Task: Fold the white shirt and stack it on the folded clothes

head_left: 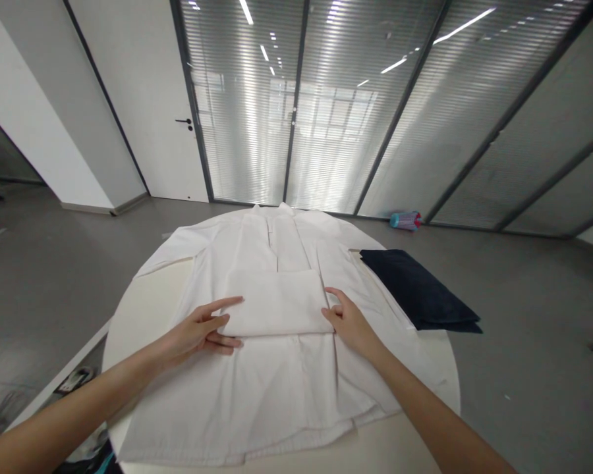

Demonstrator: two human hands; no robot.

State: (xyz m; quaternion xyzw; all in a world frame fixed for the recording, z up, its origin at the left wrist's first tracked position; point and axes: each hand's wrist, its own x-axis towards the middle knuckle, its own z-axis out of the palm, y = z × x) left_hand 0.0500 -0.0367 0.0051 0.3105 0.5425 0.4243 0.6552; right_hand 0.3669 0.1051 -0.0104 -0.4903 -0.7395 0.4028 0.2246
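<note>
A white long-sleeved garment (pixel 277 388), possibly a coat or shirt, lies spread on a round table with its collar at the far end. On its middle rests a folded white cloth (pixel 277 303); whether it is separate from the garment I cannot tell. My left hand (pixel 210 327) touches the fold's left side, fingers spread, the index stretched over its top and other fingers near its lower corner. At the right edge, my right hand (pixel 344 318) has thumb and bent fingers closed on the cloth.
A folded dark navy cloth (pixel 418 289) sits at the right, overhanging the edge of the round table (pixel 447 362). Beyond it, a blue and red striped bundle (pixel 405 221) lies on the floor by the glass partition. Dark items and cables are low at the left.
</note>
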